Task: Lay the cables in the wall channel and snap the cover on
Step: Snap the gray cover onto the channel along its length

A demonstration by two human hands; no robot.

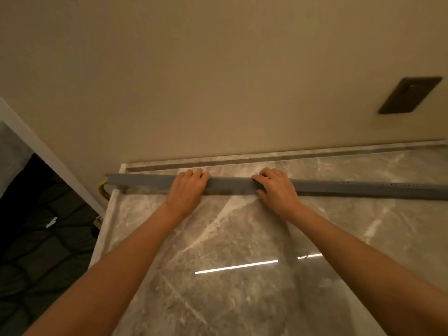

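A long grey cable channel (pixel 230 185) lies across the marble countertop (pixel 218 238), parallel to the beige wall. Its right part shows a row of small holes along the top. My left hand (pixel 188 190) rests over the channel left of its middle, fingers curled over the far edge. My right hand (pixel 276 187) presses on it a little further right, fingers bent over the top. A yellow cable (pixel 101 187) curls out below the channel's left end and hangs off the counter edge. Whether the cover is on, I cannot tell.
A narrow marble ledge (pixel 266 157) runs along the foot of the wall (pixel 218 81) behind the channel. A dark rectangular plate (pixel 409 94) sits on the wall at the right. Left of the counter the floor drops away, dark and tiled (pixel 41 238).
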